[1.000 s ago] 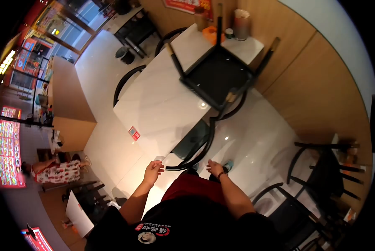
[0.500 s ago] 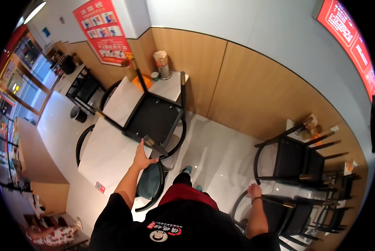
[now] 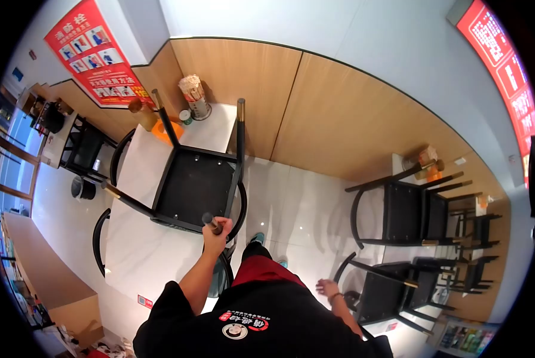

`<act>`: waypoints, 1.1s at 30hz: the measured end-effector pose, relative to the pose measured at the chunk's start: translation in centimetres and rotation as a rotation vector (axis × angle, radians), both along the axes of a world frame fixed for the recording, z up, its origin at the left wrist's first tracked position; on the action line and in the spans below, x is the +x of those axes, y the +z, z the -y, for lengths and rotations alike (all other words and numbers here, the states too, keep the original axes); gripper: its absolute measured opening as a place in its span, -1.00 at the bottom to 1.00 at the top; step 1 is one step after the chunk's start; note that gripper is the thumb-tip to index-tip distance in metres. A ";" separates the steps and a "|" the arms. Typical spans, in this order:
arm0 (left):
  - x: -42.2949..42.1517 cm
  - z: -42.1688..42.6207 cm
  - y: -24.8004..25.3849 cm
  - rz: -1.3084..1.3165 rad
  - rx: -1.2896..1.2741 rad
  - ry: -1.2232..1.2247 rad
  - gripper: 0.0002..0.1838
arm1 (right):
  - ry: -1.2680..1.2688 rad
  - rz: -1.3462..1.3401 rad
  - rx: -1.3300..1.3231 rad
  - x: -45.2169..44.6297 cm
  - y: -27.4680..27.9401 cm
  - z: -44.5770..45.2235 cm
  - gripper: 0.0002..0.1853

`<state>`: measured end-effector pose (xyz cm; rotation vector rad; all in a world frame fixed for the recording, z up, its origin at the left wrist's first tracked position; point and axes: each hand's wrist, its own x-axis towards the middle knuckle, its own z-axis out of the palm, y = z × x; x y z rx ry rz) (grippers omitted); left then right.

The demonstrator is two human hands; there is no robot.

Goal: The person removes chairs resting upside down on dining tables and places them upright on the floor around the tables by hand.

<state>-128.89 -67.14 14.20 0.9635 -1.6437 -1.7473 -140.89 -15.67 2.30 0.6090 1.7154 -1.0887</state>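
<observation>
An upside-down black chair (image 3: 196,188) rests on the white marble-look table (image 3: 139,244), its legs pointing up with gold-coloured tips. My left hand (image 3: 218,234) is wrapped round the chair leg closest to me. My right hand (image 3: 328,289) hangs low at my right side, holding nothing, fingers loosely apart. Beside it is another upturned black chair (image 3: 382,293); I see no clear contact between them. Under the near table edge, partly hidden by my left arm, is a chair with a dark green seat (image 3: 221,275).
A chopstick holder (image 3: 199,107), a small green tin (image 3: 185,116) and an orange box (image 3: 166,132) stand at the table's wall end. Several upturned chairs (image 3: 403,212) line the right side. A black bin (image 3: 83,188) is on the floor at left. Wood panelling (image 3: 333,113) runs ahead.
My left hand has gone from open beside the chair leg to closed round it. My right hand has loosened from a curled shape. The view has shifted rightward.
</observation>
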 end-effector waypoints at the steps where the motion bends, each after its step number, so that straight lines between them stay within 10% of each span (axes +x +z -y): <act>1: -0.7 0.1 0.6 0.003 0.006 -0.017 -0.91 | -0.070 -0.055 -0.016 -1.1 -0.7 -0.1 -0.75; 10: -9.6 -1.5 7.2 -0.197 -0.008 0.025 -0.84 | -0.049 -0.508 -0.078 -4.7 8.9 5.5 -0.75; 25: -15.9 -14.9 18.0 -0.401 0.143 -0.072 -0.69 | 0.035 -0.821 0.124 5.1 5.9 -4.9 -0.76; 33: -16.2 -18.3 21.8 -0.357 0.482 -0.112 -0.65 | 0.151 -1.072 0.231 7.0 8.1 -7.4 -0.09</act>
